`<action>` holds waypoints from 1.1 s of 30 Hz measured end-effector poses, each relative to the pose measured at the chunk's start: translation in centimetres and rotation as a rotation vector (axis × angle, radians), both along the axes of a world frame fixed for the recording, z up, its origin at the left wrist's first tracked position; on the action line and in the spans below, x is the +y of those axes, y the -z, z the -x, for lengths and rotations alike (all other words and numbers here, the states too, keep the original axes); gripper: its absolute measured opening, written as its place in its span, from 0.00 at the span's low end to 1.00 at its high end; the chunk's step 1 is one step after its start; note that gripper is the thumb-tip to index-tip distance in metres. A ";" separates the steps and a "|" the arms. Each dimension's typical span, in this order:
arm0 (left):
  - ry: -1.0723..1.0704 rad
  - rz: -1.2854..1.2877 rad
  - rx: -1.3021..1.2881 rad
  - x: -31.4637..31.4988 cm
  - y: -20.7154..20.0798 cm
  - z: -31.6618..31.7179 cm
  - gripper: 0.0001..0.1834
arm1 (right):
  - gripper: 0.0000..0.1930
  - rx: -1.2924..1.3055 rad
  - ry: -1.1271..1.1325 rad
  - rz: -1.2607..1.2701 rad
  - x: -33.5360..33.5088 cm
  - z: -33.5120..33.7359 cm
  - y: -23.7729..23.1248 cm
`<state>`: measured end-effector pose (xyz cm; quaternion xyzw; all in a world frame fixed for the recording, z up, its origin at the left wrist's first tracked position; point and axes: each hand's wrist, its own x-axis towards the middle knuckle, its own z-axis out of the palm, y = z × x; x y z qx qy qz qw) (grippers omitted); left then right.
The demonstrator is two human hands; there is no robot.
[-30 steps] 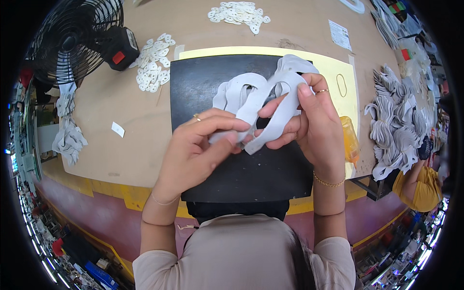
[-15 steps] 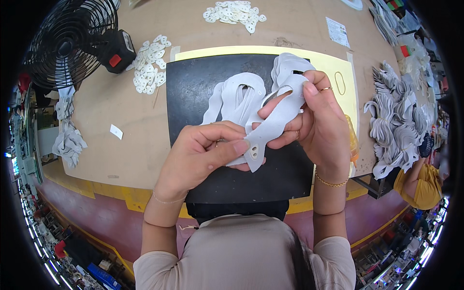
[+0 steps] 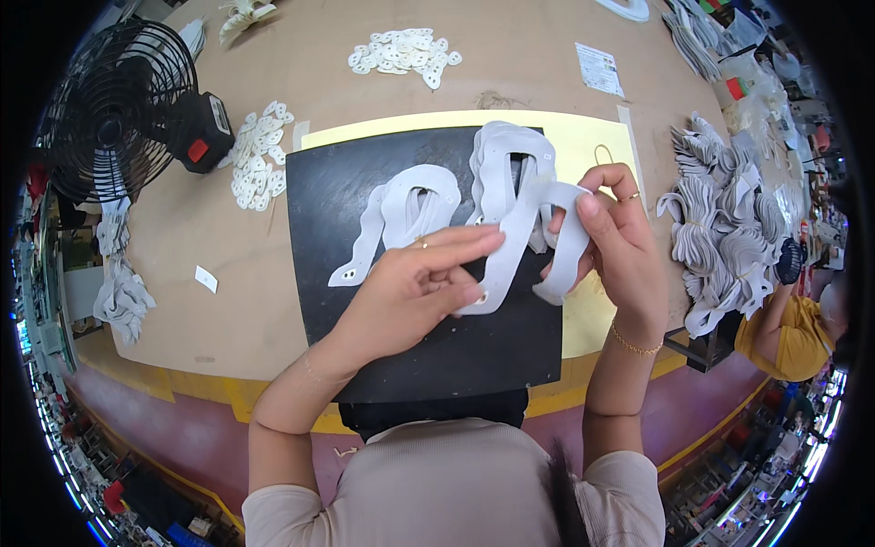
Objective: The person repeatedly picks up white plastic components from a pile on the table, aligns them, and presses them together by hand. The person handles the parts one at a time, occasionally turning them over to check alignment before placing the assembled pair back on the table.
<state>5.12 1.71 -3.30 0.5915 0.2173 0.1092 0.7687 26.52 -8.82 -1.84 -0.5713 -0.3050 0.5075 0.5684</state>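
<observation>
Over a black mat [image 3: 410, 365], I hold a light grey, curved cut-out strip [image 3: 512, 242] that looks like a shoe upper part. My right hand [image 3: 622, 246] pinches it near the bend, thumb and fingers closed on it. At its lower end is my left hand [image 3: 410, 287], thumb tip by a small pale patch and index finger against the strip's edge. Behind it on the mat lies a stack of similar grey pieces [image 3: 497, 159]. To the left, more loop-shaped grey pieces [image 3: 428, 178] overlap; one leg ends in a small holed tab [image 3: 347, 274].
Small off-white holed tabs lie in a left pile [image 3: 258, 159] and a far pile [image 3: 406, 52]. A black fan [image 3: 109, 128] stands at left. Bundled grey pieces [image 3: 720, 228] crowd the right edge. Yellow sheet [image 3: 583, 137] lies under the mat. Another person in yellow [image 3: 788, 337] is at right.
The grey piece's two legs have spread apart, and my right hand has shifted toward its bend. My left fingers have straightened along the edge. The whole view has shifted slightly.
</observation>
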 end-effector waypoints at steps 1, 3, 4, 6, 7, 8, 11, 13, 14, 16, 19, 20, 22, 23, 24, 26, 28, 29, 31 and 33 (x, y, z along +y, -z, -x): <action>-0.025 -0.022 -0.023 0.0 0.0 -0.8 0.23 | 0.12 -0.037 0.028 -0.011 0.1 -0.4 0.2; -0.077 -0.065 -0.070 -0.2 -0.1 -2.2 0.23 | 0.11 -0.109 0.083 -0.034 0.4 -1.2 0.4; -0.097 -0.158 -0.066 -0.2 -0.2 -2.6 0.24 | 0.11 -0.095 0.082 -0.054 0.6 -1.3 0.4; -0.140 -0.342 -0.056 -0.1 -0.5 -3.3 0.27 | 0.10 -0.133 0.065 -0.025 1.6 -1.7 0.5; -0.137 -0.314 0.006 0.1 -0.4 -3.8 0.27 | 0.10 -0.153 0.061 -0.006 2.2 -1.8 0.6; -0.134 -0.287 0.066 0.5 0.0 -4.5 0.28 | 0.09 -0.208 0.121 0.041 3.1 -1.9 0.9; -0.117 -0.279 0.185 1.3 1.3 -5.2 0.28 | 0.08 -0.379 0.146 0.219 4.5 -2.5 3.1; -0.122 -0.291 0.240 1.4 1.5 -5.2 0.28 | 0.08 -0.517 0.152 0.209 4.7 -2.4 3.8; -0.129 -0.293 0.237 1.4 1.4 -5.2 0.27 | 0.08 -0.562 0.150 0.203 4.8 -2.5 4.1; -0.142 -0.295 0.231 1.3 1.1 -5.0 0.26 | 0.08 -0.664 0.150 0.177 5.0 -2.7 4.6; -0.067 -0.386 0.268 1.8 0.9 -4.7 0.26 | 0.11 -0.869 0.202 0.123 5.4 -2.5 5.2; -0.098 -0.403 0.262 1.9 0.7 -4.4 0.24 | 0.12 -0.960 0.251 0.108 5.4 -2.2 5.2; -0.166 -0.438 0.259 2.4 -0.1 -3.4 0.21 | 0.17 -1.009 0.297 0.157 5.2 -1.5 4.7; -0.209 -0.446 0.262 3.0 -0.1 -2.6 0.19 | 0.17 -1.042 0.333 0.097 5.0 -1.5 4.7; -0.252 -0.455 0.265 3.8 -0.1 -1.4 0.17 | 0.17 -1.011 0.335 0.112 4.8 -1.1 4.1; -0.359 -0.496 0.316 5.2 -0.2 1.1 0.10 | 0.13 -0.992 0.344 0.116 4.4 0.2 2.4; -0.371 -0.613 0.405 5.9 0.7 3.8 0.09 | 0.10 -1.002 0.216 0.016 4.2 1.9 1.8; -0.373 -0.668 0.445 5.9 1.1 4.6 0.09 | 0.09 -1.009 0.154 -0.031 4.3 2.4 1.7; -0.364 -0.703 0.568 5.3 1.5 5.9 0.09 | 0.08 -1.186 0.049 -0.070 4.8 3.2 2.6; -0.378 -0.797 0.547 4.8 2.3 6.9 0.09 | 0.10 -1.324 -0.033 -0.050 5.5 4.8 2.7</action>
